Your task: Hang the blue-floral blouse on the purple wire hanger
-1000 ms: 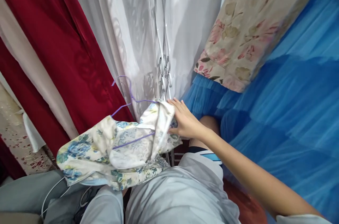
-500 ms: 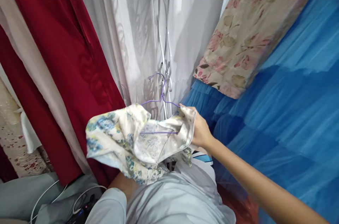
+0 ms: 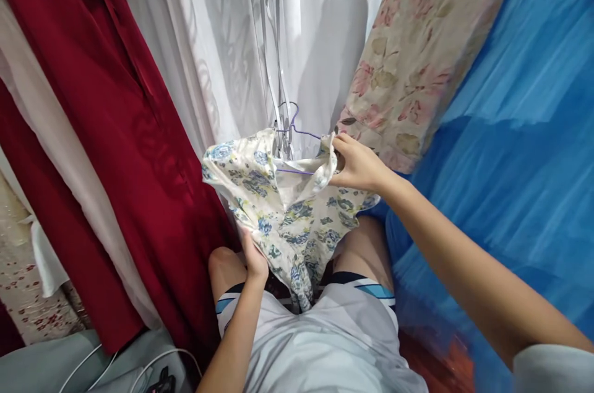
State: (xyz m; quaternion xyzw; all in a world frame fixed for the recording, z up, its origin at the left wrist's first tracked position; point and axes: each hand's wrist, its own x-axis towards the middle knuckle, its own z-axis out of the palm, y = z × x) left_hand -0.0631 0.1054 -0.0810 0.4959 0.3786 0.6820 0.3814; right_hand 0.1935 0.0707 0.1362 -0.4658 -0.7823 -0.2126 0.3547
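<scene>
A cream floral blouse [image 3: 297, 220] with blue roses hangs spread out in front of my lap on a purple wire hanger [image 3: 304, 132]. The hanger's hook stands up above the neckline, and its bottom bar shows across the neck opening. My right hand [image 3: 359, 164] is closed on the blouse's neck edge by the right shoulder, thumb on top. At the lower left side of the blouse is my left hand [image 3: 254, 257], thumb in front of the fabric and its other fingers hidden behind it. The hem bunches down between my knees.
Dark red garments [image 3: 139, 151] hang at the left, white curtains [image 3: 320, 40] and ribbons behind. A pink-flowered cloth [image 3: 399, 83] and a blue tulle dress [image 3: 501, 151] hang at the right. White cables [image 3: 171, 353] lie at the lower left.
The blouse has risen and opened out, its front now facing me. My left hand has come out from beneath the fabric and grips its side. My right hand has moved up with the neckline.
</scene>
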